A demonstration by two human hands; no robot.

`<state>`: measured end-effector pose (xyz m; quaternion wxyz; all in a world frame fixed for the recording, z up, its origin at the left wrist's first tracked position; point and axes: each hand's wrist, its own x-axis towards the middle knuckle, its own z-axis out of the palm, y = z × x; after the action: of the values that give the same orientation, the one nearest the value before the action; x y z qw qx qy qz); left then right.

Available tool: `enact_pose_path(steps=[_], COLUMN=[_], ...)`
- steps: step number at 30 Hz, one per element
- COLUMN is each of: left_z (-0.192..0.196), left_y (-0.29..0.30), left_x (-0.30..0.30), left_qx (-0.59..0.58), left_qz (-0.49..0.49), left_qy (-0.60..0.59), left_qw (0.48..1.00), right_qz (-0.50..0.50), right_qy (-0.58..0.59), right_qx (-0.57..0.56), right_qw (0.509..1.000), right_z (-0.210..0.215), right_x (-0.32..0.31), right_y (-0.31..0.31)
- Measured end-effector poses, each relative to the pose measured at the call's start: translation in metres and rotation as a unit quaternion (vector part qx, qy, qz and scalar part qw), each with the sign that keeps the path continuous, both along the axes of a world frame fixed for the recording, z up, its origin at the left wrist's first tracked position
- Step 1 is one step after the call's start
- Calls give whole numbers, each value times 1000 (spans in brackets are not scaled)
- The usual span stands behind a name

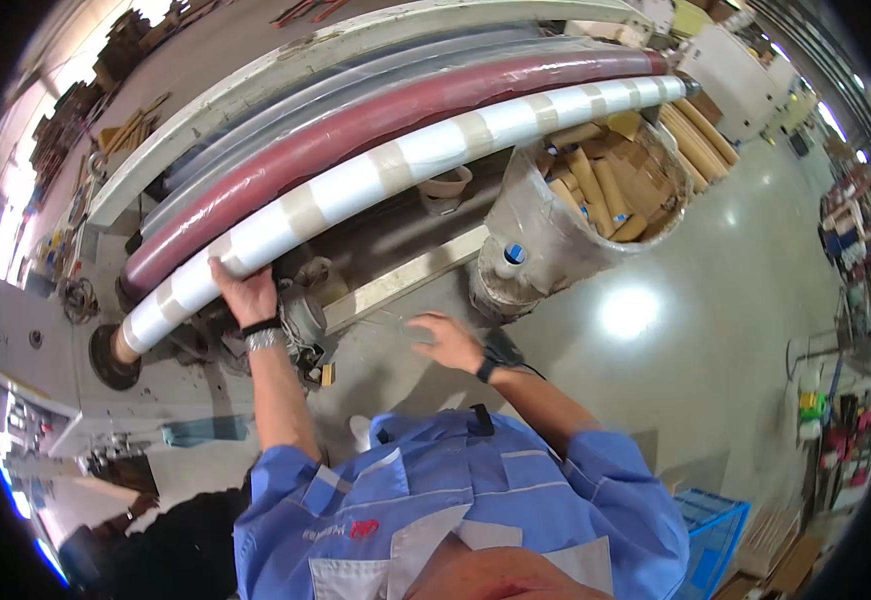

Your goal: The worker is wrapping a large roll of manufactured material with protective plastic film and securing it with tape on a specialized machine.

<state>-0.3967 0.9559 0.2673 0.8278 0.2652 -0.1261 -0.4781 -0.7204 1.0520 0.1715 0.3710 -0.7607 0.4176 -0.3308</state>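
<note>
A long white roll with beige tape bands runs from a dark round end fitting at the left to the far right. Near its left end, my left hand is closed against the roll's near side; some of its fingers are hidden. My right hand hangs in the air to the right, fingers apart, holding nothing. Just behind the white roll lies a dark red roll in clear plastic film, with grey rolls beyond it.
A large plastic-lined bin of cardboard tubes stands right of the rolls, with a smaller bucket beside it. A pale beam lies under the rolls. Lower left is a person in dark clothing; a blue crate stands lower right.
</note>
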Motion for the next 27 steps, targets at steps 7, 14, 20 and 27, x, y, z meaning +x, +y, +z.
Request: enact_pose_path(steps=[7, 14, 20, 27], left_z=[-17, 6, 4, 18], left_y=[-38, -57, -115, -175], left_x=[-17, -96, -280, -496], left_qx=[-60, 66, 77, 31], left_qz=[148, 273, 184, 69], left_qy=[12, -30, -67, -9], left_qw=[987, 959, 978, 997], right_qz=[-169, -129, -140, -143], right_qy=[-141, -174, -159, -216], right_qx=[159, 259, 233, 246], right_qw=[962, 941, 949, 934], right_z=[-51, -34, -16, -16], right_x=[-161, -237, -340, -441], right_y=[3, -53, -108, -139])
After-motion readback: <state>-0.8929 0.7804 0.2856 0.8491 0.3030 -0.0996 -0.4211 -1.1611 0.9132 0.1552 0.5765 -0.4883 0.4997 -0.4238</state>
